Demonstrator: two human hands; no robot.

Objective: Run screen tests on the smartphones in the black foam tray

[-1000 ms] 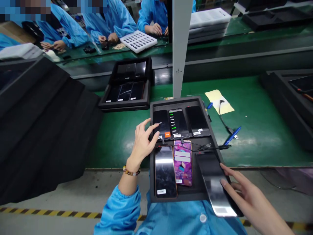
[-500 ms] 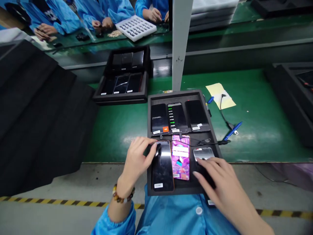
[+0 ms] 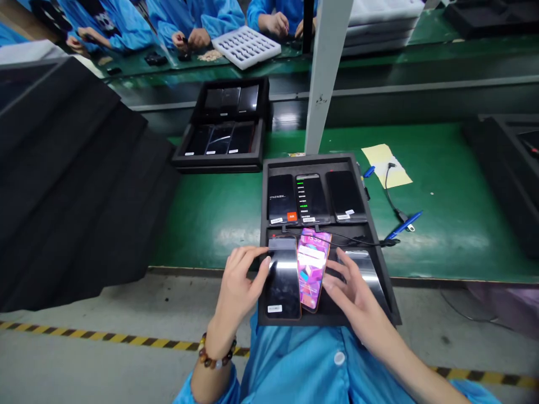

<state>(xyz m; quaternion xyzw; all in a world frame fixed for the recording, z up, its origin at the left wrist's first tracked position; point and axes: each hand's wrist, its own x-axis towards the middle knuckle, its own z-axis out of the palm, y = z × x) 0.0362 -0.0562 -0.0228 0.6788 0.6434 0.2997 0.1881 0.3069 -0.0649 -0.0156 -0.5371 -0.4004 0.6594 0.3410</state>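
A black tray (image 3: 264, 235) rests partly on my lap and partly on the green bench, holding several phones in two rows. My left hand (image 3: 240, 283) lies at the tray's near left corner, its fingers curled against the edge of a dark-screened phone (image 3: 283, 276). My right hand (image 3: 351, 292) grips the right edge of the phone with the pink lit screen (image 3: 312, 268), which is tilted. A grey-screened phone (image 3: 365, 269) lies just right of that hand. A thin black cable (image 3: 337, 238) runs across the tray's middle.
A second black tray of phones (image 3: 223, 134) sits at the back left. A white post (image 3: 324, 78) rises behind my tray. Yellow paper (image 3: 385, 165), a cable and blue pens (image 3: 402, 225) lie to the right. Black foam sheets (image 3: 71, 185) fill the left. Other people in blue coats work across the line.
My right hand has left the grey-screened phone, which now lies in the tray, and taken the pink-screened phone, tilting it. My left hand has slid down along the dark phone.
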